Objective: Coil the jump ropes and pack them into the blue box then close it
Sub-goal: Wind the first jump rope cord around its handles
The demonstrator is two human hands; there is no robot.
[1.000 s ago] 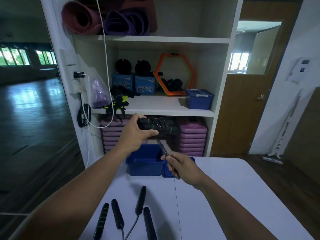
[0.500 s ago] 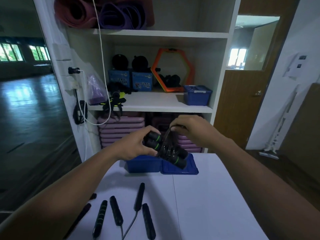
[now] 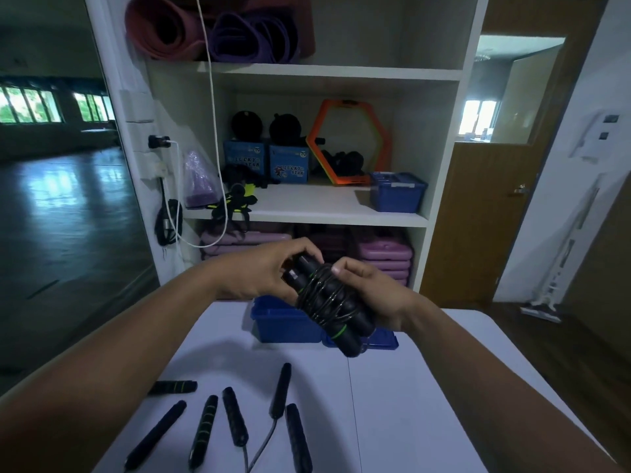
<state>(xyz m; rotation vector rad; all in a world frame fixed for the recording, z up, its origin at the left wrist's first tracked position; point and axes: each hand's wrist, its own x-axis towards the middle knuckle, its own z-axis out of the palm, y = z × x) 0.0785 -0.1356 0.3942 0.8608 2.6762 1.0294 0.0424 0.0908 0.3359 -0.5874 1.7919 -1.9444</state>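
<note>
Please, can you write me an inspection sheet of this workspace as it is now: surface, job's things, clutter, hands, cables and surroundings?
Surface: white table, seam down its middle.
Job's things: black jump rope with green-ringed handles, cord wound round the handles, held above the open blue plastic box; blue lid lies at its right.
Clutter: six loose black rope handles near the table's front edge.
Grippers: left hand grips the handle tops; right hand grips the coil.
Cables: white cable hangs along the shelf unit.
Surroundings: white shelf unit with rolled mats and orange hexagon frame; brown wooden door at right.
</note>
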